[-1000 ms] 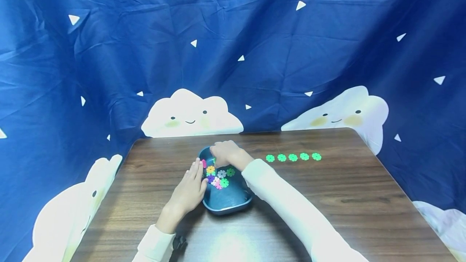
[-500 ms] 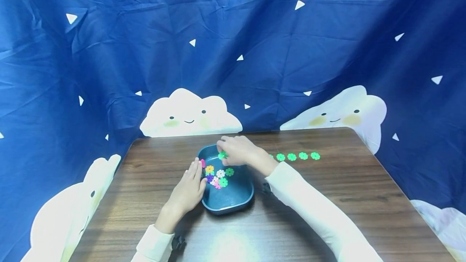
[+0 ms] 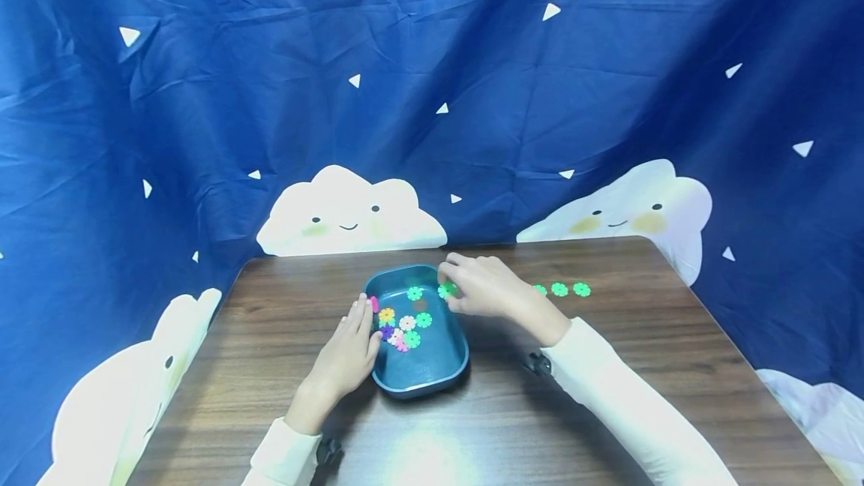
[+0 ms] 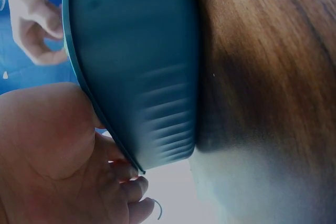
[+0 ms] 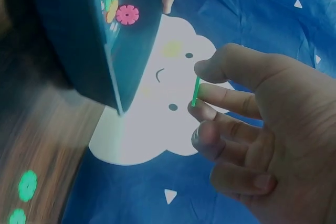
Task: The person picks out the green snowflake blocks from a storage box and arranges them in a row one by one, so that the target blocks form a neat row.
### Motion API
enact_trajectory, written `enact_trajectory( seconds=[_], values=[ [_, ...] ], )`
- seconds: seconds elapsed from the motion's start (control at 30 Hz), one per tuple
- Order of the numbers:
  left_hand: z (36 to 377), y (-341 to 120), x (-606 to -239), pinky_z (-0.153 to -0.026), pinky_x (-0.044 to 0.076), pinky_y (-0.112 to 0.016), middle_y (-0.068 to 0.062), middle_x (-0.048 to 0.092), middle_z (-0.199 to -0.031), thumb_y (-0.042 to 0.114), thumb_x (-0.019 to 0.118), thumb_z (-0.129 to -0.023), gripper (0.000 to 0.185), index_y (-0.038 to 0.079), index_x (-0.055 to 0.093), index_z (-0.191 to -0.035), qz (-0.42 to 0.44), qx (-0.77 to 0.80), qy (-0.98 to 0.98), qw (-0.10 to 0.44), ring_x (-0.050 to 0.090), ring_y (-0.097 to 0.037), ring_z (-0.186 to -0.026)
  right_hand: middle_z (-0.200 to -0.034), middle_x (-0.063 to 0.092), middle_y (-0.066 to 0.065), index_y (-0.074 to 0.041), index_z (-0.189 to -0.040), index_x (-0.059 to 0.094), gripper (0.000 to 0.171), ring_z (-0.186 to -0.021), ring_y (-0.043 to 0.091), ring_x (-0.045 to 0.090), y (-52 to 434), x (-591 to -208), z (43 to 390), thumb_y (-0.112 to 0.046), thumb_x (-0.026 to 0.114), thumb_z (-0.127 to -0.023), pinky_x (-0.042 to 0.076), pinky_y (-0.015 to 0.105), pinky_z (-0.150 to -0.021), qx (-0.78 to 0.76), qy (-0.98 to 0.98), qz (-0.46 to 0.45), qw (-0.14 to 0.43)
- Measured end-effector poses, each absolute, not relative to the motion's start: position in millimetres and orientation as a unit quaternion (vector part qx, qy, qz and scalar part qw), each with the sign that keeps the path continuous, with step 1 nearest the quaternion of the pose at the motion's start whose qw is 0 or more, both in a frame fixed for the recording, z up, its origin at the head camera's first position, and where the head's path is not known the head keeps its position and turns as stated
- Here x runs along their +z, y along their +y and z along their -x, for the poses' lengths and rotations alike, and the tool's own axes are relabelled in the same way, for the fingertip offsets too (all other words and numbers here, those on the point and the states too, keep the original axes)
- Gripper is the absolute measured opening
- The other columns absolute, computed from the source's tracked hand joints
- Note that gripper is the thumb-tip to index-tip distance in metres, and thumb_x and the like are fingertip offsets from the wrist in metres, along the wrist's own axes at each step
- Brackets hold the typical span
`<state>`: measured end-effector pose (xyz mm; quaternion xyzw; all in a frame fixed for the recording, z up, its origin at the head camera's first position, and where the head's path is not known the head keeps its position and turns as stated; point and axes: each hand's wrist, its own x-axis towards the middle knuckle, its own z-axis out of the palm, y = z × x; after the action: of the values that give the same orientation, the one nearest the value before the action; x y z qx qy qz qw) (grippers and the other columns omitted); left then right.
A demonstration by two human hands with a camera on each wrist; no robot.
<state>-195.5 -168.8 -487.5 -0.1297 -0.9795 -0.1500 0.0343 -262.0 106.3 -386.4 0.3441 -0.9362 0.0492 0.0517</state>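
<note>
A dark teal tray (image 3: 432,366) sits on the wooden table, holding several small flower-shaped plastic discs (image 3: 407,323) in green, orange, purple, white and pink. My left hand (image 3: 343,358) lies along its left rim with the fingers straight; in the left wrist view the fingers (image 4: 123,171) touch the rim. Thumb and fingers of my right hand (image 3: 493,291) pinch a green notched disc (image 3: 446,290) above the tray's right rim. In the right wrist view this green disc (image 5: 196,92) appears edge-on. A pink disc (image 5: 127,14) leans against the tray's inner wall.
To the right of the tray, a row of green discs (image 3: 559,289) lies on the table (image 3: 641,366), partly hidden behind my right hand. A blue curtain (image 3: 405,118) with clouds and triangles hangs behind the table's far edge.
My right hand has come up out of the tray with a green disc and moved right to the rim. Another green disc now shows inside at the far end. The left hand stays in place.
</note>
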Motion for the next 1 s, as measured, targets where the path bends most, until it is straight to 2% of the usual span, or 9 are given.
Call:
enact_trajectory(
  seconds=[0.27,0.4,0.63,1.0],
  values=[
    [195,-170,-488,-0.121,0.025,-0.051,-0.016,0.016,-0.164,0.032,0.044,-0.103,0.065,-0.001,0.022,-0.154,0.13,-0.151,-0.979,0.033,0.018,-0.031,-0.152,-0.094,0.056,-0.008,-0.021,-0.106,0.068,0.027,-0.06,0.009,0.048,137,-389,252,-0.029,0.07,-0.081,0.04,0.024,-0.053,0.06,-0.936,-0.34,0.076],
    [195,-170,-487,-0.121,0.026,-0.051,-0.016,0.016,-0.164,0.033,0.044,-0.103,0.065,0.0,0.022,-0.155,0.129,-0.154,-0.979,0.033,0.017,-0.031,-0.152,-0.095,0.056,-0.009,-0.023,-0.104,0.067,0.023,-0.062,0.009,0.049,152,-393,250,-0.028,0.07,-0.081,0.04,0.025,-0.054,0.074,-0.936,-0.334,0.084],
    [196,-170,-488,-0.12,0.026,-0.051,-0.016,0.017,-0.164,0.034,0.045,-0.103,0.067,0.0,0.021,-0.155,0.133,-0.154,-0.978,0.036,0.019,-0.032,-0.152,-0.102,0.059,-0.009,-0.026,-0.109,0.066,0.028,-0.061,0.01,0.05,173,-407,251,-0.031,0.07,-0.081,0.04,0.027,-0.053,0.084,-0.942,-0.317,0.072],
    [195,-170,-487,-0.12,0.026,-0.051,-0.016,0.017,-0.164,0.033,0.046,-0.102,0.066,0.0,0.022,-0.155,0.132,-0.154,-0.979,0.036,0.019,-0.031,-0.152,-0.093,0.057,-0.011,-0.024,-0.106,0.067,0.027,-0.056,0.007,0.045,193,-437,252,-0.033,0.074,-0.082,0.034,0.024,-0.045,0.093,-0.946,-0.307,0.055]
  ],
)
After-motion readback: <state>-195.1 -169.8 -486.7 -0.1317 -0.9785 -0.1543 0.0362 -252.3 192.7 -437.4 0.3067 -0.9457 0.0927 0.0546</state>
